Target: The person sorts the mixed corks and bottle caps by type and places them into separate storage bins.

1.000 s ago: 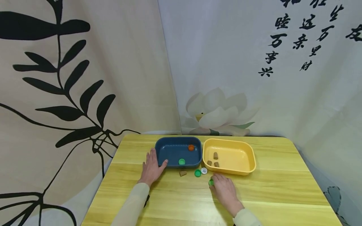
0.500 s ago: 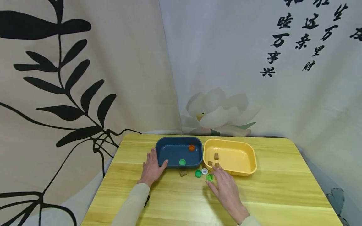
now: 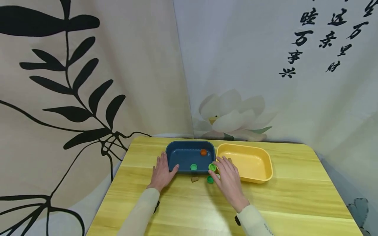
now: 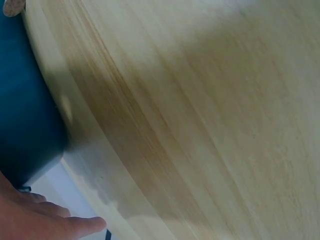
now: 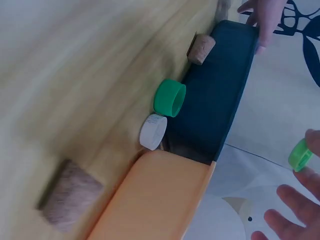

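The worktop (image 3: pixel 189 209) leaves a hand broad passage in front of the trays and to the right of the yellow tray (image 3: pixel 251 164), while a low approach to the blue tray's (image 3: pixel 181 159) near wall meets a cork (image 3: pixel 194 179), a dark green cap (image 3: pixel 210 180) and a white cap (image 5: pixel 153 132). The left hand (image 3: pixel 162 173) blocks the blue tray's left near corner, and the right hand (image 3: pixel 228 180), pinching a light green cap (image 3: pixel 212 167), covers the trays' junction. Inside the blue tray, room lies left of the orange cap (image 3: pixel 203 152) and mint green cap (image 3: pixel 193 167).

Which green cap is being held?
The lime-green cap, in the grip of the right hand; another cap lies in the blue tray, the third cap on the table.
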`<action>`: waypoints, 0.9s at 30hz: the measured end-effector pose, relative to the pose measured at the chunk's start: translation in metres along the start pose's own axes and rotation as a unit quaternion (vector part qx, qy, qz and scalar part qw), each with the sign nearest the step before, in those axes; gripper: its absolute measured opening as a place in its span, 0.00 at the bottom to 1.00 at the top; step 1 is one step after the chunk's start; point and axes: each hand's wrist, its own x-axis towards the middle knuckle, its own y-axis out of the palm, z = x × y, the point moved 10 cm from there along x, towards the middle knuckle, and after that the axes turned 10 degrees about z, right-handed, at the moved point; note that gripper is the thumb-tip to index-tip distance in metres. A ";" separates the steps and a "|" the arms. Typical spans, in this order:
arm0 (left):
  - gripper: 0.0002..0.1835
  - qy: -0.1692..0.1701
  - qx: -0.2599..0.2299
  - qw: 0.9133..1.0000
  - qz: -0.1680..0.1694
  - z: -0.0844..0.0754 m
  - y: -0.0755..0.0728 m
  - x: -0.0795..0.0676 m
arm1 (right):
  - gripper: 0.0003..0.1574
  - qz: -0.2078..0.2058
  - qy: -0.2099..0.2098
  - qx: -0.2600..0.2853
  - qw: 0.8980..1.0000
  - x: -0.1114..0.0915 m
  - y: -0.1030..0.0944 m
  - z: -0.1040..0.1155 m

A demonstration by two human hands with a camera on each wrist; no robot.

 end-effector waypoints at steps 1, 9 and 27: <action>0.55 -0.003 0.006 1.000 0.001 0.000 0.000 0.000 | 0.25 0.009 0.002 -0.004 1.000 0.006 0.004 0.000; 0.55 0.009 0.019 1.000 -0.004 -0.006 -0.004 0.002 | 0.25 0.045 0.018 -0.053 0.997 0.041 0.031 -0.007; 0.55 -0.007 0.021 1.000 0.001 0.001 0.000 -0.001 | 0.30 0.145 0.057 -0.107 0.982 0.066 0.093 -0.015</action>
